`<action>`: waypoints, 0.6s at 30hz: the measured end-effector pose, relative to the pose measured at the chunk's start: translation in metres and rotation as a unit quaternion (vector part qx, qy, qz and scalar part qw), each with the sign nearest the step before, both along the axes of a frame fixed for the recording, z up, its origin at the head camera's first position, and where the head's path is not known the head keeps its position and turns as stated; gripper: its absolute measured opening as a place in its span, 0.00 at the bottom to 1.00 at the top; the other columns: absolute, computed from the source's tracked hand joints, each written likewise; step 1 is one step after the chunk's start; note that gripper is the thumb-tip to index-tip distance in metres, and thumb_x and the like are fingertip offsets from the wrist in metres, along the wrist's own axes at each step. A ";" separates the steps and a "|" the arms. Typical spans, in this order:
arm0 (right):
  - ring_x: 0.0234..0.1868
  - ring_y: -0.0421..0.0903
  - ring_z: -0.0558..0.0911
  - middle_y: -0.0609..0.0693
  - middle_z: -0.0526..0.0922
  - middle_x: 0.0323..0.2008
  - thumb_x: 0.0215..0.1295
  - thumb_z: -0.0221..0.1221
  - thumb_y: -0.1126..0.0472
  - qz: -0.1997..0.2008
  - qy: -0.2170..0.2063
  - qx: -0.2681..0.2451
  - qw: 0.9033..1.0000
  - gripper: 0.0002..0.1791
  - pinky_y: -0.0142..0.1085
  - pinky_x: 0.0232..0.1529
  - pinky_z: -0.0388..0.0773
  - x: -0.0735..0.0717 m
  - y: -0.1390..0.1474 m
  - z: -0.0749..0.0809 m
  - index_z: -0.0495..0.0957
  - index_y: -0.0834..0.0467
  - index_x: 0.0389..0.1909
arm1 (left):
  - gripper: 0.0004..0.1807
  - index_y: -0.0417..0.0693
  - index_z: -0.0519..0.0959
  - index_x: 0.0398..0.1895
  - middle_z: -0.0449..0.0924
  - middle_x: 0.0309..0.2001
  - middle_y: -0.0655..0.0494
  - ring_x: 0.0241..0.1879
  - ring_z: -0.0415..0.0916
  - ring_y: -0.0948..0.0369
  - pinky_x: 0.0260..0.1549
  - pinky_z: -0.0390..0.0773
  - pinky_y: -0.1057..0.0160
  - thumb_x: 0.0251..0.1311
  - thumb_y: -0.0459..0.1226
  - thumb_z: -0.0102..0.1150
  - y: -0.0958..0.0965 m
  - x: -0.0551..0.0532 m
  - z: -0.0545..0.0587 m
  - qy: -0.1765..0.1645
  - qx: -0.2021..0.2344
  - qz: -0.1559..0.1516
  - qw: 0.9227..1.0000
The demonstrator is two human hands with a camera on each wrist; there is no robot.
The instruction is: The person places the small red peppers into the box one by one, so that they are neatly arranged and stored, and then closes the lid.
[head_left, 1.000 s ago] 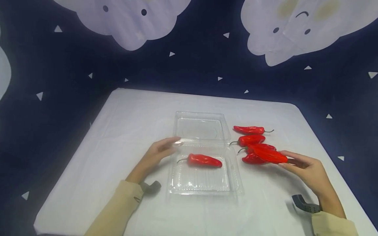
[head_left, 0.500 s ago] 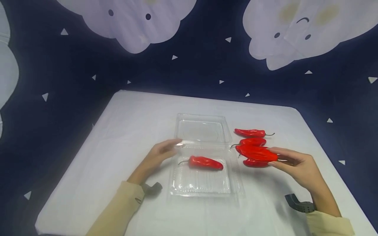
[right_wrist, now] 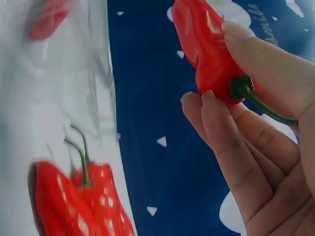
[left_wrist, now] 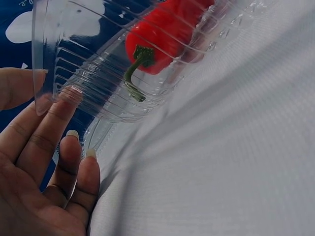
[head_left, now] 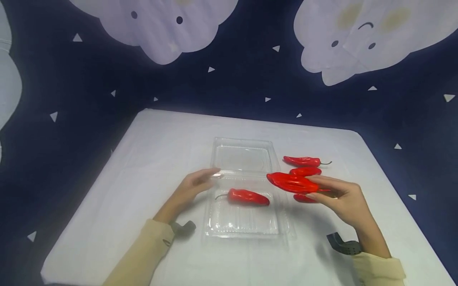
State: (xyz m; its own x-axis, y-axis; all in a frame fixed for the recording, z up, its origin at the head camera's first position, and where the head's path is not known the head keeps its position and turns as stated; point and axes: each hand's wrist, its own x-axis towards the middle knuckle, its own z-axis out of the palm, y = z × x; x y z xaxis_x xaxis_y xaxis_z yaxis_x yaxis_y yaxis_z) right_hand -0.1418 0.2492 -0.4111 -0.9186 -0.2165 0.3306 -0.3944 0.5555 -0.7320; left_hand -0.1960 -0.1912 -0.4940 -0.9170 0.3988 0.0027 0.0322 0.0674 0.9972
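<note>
A red pepper (head_left: 291, 183) with a green stem is in my right hand (head_left: 343, 198), pinched between thumb and fingers near its stem end. It is off the table, its tip pointing left toward the clear plastic clamshell container (head_left: 243, 231). With thumb and fingertips my left hand (head_left: 187, 190) pinches the rim at the container's left side. The left wrist view has the container wall (left_wrist: 93, 83) between thumb and fingers. One red pepper (head_left: 248, 197) lies inside the base, stem to the left. The container's lid (head_left: 243, 157) lies open behind the base.
Right of the container several more red peppers lie on the white tablecloth, among them a rear pepper (head_left: 302, 161) and a front pepper (head_left: 304, 198), partly hidden by my right hand. Dark blue fabric with clouds and triangles surrounds the table (head_left: 161, 143).
My right hand has carried its pepper leftward from over the loose peppers to near the container's right edge. The left hand has stayed at the rim.
</note>
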 end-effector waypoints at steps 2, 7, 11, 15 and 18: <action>0.42 0.39 0.87 0.48 0.88 0.49 0.52 0.75 0.73 0.008 -0.001 -0.017 1.000 0.28 0.29 0.40 0.85 0.002 -0.008 0.001 0.85 0.58 0.57 | 0.24 0.63 0.76 0.68 0.76 0.67 0.63 0.66 0.73 0.56 0.70 0.64 0.44 0.70 0.41 0.62 0.000 0.000 0.000 -0.003 0.000 -0.001 1.000; 0.45 0.41 0.87 0.50 0.88 0.50 0.49 0.77 0.71 0.035 0.016 -0.029 0.999 0.29 0.32 0.39 0.86 0.003 -0.032 0.003 0.85 0.56 0.56 | 0.23 0.62 0.76 0.68 0.77 0.66 0.62 0.65 0.74 0.56 0.69 0.65 0.44 0.70 0.41 0.62 0.000 0.000 0.002 0.011 -0.010 0.007 1.000; 0.48 0.38 0.86 0.50 0.87 0.51 0.46 0.79 0.71 0.040 0.049 -0.019 0.998 0.30 0.32 0.39 0.85 0.005 -0.048 0.001 0.86 0.55 0.54 | 0.23 0.63 0.77 0.67 0.77 0.65 0.63 0.65 0.73 0.57 0.69 0.65 0.44 0.70 0.41 0.62 -0.001 0.000 0.002 0.016 -0.022 0.013 1.000; 0.51 0.35 0.85 0.50 0.87 0.52 0.45 0.79 0.71 0.036 0.065 -0.011 0.997 0.30 0.32 0.38 0.85 0.010 -0.060 -0.003 0.87 0.56 0.54 | 0.23 0.65 0.76 0.67 0.76 0.66 0.66 0.66 0.72 0.59 0.69 0.66 0.45 0.71 0.41 0.62 -0.001 -0.001 -0.001 0.010 -0.027 0.011 1.000; 0.52 0.36 0.85 0.49 0.88 0.51 0.45 0.80 0.69 0.050 0.070 -0.007 0.996 0.30 0.34 0.38 0.86 0.012 -0.068 -0.006 0.87 0.55 0.54 | 0.23 0.64 0.76 0.68 0.76 0.66 0.66 0.66 0.72 0.59 0.68 0.67 0.46 0.71 0.40 0.61 0.000 -0.001 -0.002 0.014 -0.027 0.009 0.999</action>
State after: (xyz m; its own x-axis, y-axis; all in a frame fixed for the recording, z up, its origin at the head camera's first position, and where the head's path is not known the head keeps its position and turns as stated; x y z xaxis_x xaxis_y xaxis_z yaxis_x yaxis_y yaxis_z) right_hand -0.1294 0.1808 -0.4168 -0.8373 -0.2989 0.4579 -0.5461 0.4990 -0.6729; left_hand -0.1972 -0.1912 -0.4959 -0.9243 0.3817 0.0075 0.0586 0.1224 0.9907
